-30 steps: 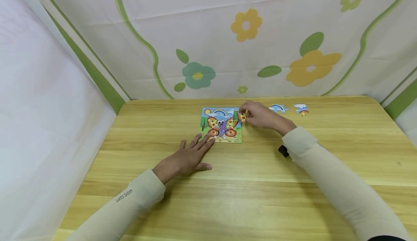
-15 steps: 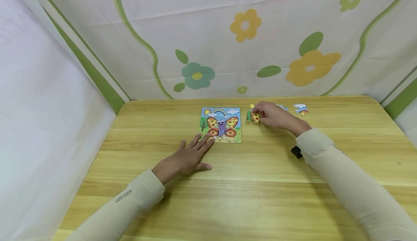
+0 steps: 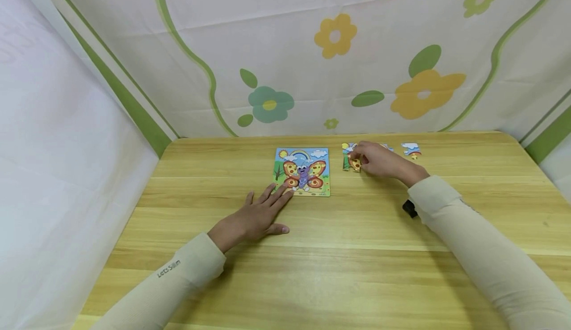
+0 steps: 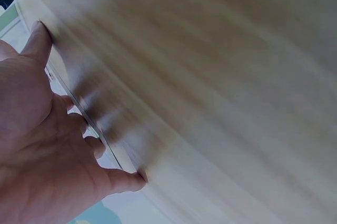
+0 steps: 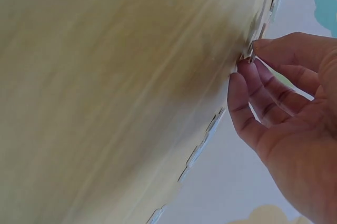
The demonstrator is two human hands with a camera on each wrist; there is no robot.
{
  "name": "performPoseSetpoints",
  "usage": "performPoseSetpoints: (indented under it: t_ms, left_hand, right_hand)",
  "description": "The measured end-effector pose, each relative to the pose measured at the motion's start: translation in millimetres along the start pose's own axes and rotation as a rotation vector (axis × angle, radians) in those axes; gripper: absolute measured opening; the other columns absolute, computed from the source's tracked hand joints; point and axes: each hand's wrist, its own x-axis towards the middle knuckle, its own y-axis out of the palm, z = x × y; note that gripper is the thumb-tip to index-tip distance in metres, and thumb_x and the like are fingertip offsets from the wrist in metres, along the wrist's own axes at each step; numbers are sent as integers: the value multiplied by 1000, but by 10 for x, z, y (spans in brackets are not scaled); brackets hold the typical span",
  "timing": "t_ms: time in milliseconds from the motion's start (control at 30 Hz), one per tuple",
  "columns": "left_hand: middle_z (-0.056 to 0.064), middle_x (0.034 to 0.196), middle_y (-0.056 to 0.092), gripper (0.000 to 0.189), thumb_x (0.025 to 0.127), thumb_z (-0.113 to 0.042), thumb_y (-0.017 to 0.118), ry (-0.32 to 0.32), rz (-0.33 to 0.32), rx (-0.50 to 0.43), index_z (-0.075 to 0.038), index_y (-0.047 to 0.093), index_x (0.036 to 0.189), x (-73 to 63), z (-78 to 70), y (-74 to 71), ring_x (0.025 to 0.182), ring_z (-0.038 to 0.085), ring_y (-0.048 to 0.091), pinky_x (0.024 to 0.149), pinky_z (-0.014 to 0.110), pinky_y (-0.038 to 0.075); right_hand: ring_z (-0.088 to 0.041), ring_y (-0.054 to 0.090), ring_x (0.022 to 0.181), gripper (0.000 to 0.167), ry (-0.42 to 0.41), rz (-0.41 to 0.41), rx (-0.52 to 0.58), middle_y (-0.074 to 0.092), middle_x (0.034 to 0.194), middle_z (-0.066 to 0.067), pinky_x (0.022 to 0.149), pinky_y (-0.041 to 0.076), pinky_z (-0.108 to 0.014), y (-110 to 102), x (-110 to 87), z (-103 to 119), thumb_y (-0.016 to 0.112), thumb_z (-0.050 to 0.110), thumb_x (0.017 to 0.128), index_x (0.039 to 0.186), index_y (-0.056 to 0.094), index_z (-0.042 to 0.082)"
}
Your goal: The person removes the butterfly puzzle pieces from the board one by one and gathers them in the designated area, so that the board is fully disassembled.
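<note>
A square butterfly picture board [image 3: 301,171] lies near the back of the table. My left hand [image 3: 256,218] rests with spread, straight fingers, its fingertips on the board's lower left edge. To the right of the board my right hand [image 3: 379,160] pinches a jigsaw puzzle piece [image 3: 355,166] printed with a red and yellow wing, low over the table. In the right wrist view the thumb and fingertips of the right hand [image 5: 295,92] meet on the piece's thin edge. Seen from below in the left wrist view, the left hand [image 4: 47,145] touches the wooden surface with its fingertips.
Behind the right fingers shows a puzzle piece with a yellow sun [image 3: 345,146]. A blue piece [image 3: 389,147], partly hidden by the hand, and a cloud piece [image 3: 411,149] lie farther right. A flowered cloth wall [image 3: 312,82] stands behind the wooden table [image 3: 312,270].
My right hand has moved right, away from the board's right edge, carrying the wing piece to beside the sun piece. The left hand has stayed in place.
</note>
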Motion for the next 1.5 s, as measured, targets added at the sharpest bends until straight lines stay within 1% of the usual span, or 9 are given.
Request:
performPoseSetpoints:
  t_ms: [267, 467, 600, 833, 1167, 1500]
  left_hand:
    - [0, 178, -8, 88, 105, -57, 52, -5, 9, 7, -24, 3, 171, 5, -2, 0, 165, 32, -5, 124, 75, 11]
    - [1, 179, -7, 87, 105, -57, 51, 3, 7, 11, -23, 4, 171, -1, 10, 5, 165, 33, -4, 123, 76, 11]
    - [2, 179, -6, 87, 105, -55, 52, 13, -1, 4, -22, 6, 171, -6, 13, 6, 165, 35, -2, 122, 77, 11]
    - [0, 179, -8, 87, 105, -57, 51, 13, 3, 16, -24, 4, 171, -3, 15, 6, 165, 33, -4, 123, 76, 10]
    - [2, 179, -6, 87, 106, -55, 52, 15, -3, 11, -22, 6, 171, -6, 18, 7, 165, 35, -2, 122, 77, 12]
    - [2, 179, -6, 86, 106, -55, 51, 15, 1, 16, -22, 6, 171, -9, 16, -2, 165, 35, -3, 123, 77, 11]
  right_hand:
    - [-24, 56, 87, 34, 1, -2, -17, 66, 123, -21, 76, 48, -38, 9, 5, -5, 56, -14, 93, 123, 70, -7]
    - [-23, 55, 87, 35, 3, -3, -8, 66, 121, -20, 76, 48, -38, 16, 8, -12, 56, -15, 93, 124, 70, -6]
    - [-24, 55, 88, 35, 7, -1, 3, 66, 120, -20, 77, 48, -37, 13, 5, -14, 55, -16, 93, 123, 69, -5]
    - [-23, 55, 88, 35, 12, 0, 10, 66, 120, -19, 76, 47, -37, 11, 1, -19, 54, -17, 92, 122, 69, -5]
    - [-23, 57, 88, 33, -5, -15, -10, 67, 117, -17, 78, 50, -38, 20, -5, -15, 56, -18, 91, 118, 70, -4]
    - [-23, 55, 86, 38, -16, -20, -14, 67, 113, -16, 76, 49, -38, 16, -15, -8, 51, -21, 89, 115, 71, -2]
